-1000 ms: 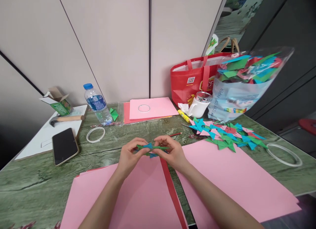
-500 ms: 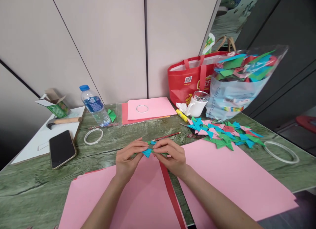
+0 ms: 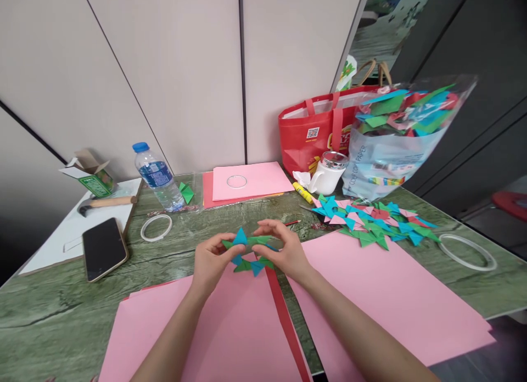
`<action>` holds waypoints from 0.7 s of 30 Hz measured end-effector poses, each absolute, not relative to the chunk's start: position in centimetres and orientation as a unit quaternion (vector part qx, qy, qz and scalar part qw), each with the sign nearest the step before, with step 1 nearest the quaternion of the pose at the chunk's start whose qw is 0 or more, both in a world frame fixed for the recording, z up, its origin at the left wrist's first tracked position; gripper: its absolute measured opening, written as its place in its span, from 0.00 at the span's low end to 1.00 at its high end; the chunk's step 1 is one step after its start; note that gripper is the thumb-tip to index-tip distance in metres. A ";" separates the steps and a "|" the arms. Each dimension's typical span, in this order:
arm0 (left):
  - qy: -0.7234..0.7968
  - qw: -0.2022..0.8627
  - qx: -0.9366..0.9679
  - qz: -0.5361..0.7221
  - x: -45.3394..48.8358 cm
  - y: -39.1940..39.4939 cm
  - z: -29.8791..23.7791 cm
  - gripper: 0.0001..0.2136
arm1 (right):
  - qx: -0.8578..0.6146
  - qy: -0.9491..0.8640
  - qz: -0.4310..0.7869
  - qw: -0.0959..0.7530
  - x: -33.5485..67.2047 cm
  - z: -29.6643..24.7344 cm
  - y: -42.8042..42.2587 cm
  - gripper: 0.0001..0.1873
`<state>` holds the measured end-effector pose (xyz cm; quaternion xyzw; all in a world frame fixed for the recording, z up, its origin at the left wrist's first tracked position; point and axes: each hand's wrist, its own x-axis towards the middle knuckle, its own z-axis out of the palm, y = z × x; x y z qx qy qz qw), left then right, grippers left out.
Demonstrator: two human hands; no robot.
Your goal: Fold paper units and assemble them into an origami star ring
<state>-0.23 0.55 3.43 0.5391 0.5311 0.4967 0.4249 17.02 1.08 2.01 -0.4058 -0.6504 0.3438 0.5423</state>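
Note:
A folded paper ring [image 3: 256,268] of blue and green points is held up over the table between both hands. My left hand [image 3: 209,262] pinches its left side, thumb in front and fingers behind. At the ring's right side, my right hand [image 3: 286,251] grips it between thumb and fingers; the fingertips are partly spread. Pink paper sheets [image 3: 230,327] lie below my left hand, with a red sheet [image 3: 282,310] showing along their right edge. More pink sheets [image 3: 379,294] lie beneath my right forearm.
Several folded paper stars [image 3: 370,223] lie in a pile at right, before a plastic bag [image 3: 374,162] of folded pieces. A white mug [image 3: 329,176] and red bag [image 3: 300,143] stand behind. At left are a bottle [image 3: 158,179], tape roll [image 3: 156,228], phone [image 3: 105,249] and hammer [image 3: 109,202].
The paper ring has turned from nearly edge-on to tilted, so its middle opening and several points show. My right hand's fingers have lifted and spread somewhat.

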 end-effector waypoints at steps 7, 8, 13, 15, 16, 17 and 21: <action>0.479 0.570 0.459 0.484 -0.7 0.8 3.8 0.11 | -0.415 -0.567 0.466 0.538 16.5 1.5 1.4 0.11; 0.476 0.577 0.462 0.476 -0.7 0.7 3.9 0.11 | -0.418 -0.566 0.463 0.539 16.4 1.5 1.3 0.12; 0.466 0.571 0.516 0.437 -0.5 0.4 4.2 0.10 | -0.427 -0.561 0.459 0.541 16.3 1.6 1.1 0.16; 0.465 0.566 0.526 0.432 -0.4 0.3 4.2 0.10 | -0.430 -0.564 0.457 0.537 16.3 1.6 1.1 0.17; 0.465 0.565 0.527 0.433 -0.3 0.3 4.1 0.10 | -0.432 -0.565 0.457 0.534 16.3 1.5 1.1 0.17; 0.464 0.566 0.525 0.434 -0.3 0.4 4.0 0.10 | -0.433 -0.566 0.458 0.532 16.3 1.5 1.2 0.17; 0.450 0.605 0.480 0.447 -0.2 0.5 3.6 0.11 | -0.441 -0.562 0.465 0.523 16.4 1.1 1.6 0.16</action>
